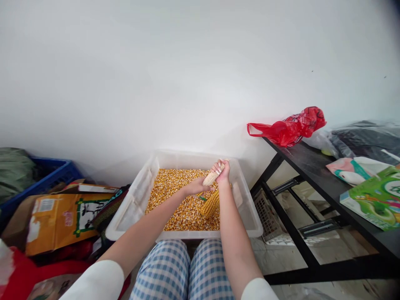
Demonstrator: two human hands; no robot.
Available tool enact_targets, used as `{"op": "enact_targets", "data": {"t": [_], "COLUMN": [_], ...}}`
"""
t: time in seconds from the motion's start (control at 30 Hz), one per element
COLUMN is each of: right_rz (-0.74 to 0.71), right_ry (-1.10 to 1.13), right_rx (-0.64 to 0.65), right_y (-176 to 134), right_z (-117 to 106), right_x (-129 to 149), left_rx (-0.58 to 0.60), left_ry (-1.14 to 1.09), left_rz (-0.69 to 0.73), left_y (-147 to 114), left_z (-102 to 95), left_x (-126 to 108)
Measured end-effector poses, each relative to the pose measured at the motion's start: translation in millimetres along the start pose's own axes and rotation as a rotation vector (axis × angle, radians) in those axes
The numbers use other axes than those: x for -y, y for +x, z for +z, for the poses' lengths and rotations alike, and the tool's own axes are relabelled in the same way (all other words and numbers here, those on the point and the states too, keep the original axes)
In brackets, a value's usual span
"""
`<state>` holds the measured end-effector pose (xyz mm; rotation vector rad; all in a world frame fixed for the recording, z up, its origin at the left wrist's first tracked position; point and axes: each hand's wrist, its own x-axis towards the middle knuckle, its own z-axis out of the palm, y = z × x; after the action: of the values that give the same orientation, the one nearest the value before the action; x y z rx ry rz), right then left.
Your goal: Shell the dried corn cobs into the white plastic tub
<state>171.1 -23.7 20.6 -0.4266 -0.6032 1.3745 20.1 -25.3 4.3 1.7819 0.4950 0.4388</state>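
A pale corn cob (210, 178), mostly stripped of kernels, is held at a slant above a white plastic bin (128, 212). My right hand (223, 170) is wrapped around its upper part. At the lower end my left hand (196, 186) grips the same cob, its fingertips partly hidden behind it. Loose yellow corn kernels (178, 212) cover the bin's floor. Just below the hands, ears of corn (210, 205) with yellow kernels lie on them, partly covered by my right forearm. A small green piece (202, 198) shows beside the ears.
To the right stands a black table (312, 166) bearing a red plastic bag (293, 127) and a green box (375, 198). Beneath it is a plastic basket (268, 212). On the left are a cardboard box (59, 216) and a blue crate (53, 173). A white wall (175, 75) rises behind the bin.
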Motion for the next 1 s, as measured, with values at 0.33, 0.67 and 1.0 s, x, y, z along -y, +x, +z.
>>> {"op": "enact_targets", "data": {"t": [0.33,0.67,1.0], "right_rz": [-0.111,-0.214,-0.395], "right_ry": [0.076,-0.024,0.070], "right_rx": [-0.069,-0.205,-0.461], "right_y": [1.5,5.1,4.6], "right_z": [-19.3,-15.7,-34.6], "right_x": [6.5,6.1,8.4], "left_rx": [0.140,-0.044,-0.223], "left_ry": [-0.163,0.107,-0.373], "left_rz": [-0.141,-0.129,-0.235], "left_y": [-10.0,0.5,-3.4], "left_z": [-20.4,-14.0,-17.2], "left_x": [-11.4,8.2,0.2]}}
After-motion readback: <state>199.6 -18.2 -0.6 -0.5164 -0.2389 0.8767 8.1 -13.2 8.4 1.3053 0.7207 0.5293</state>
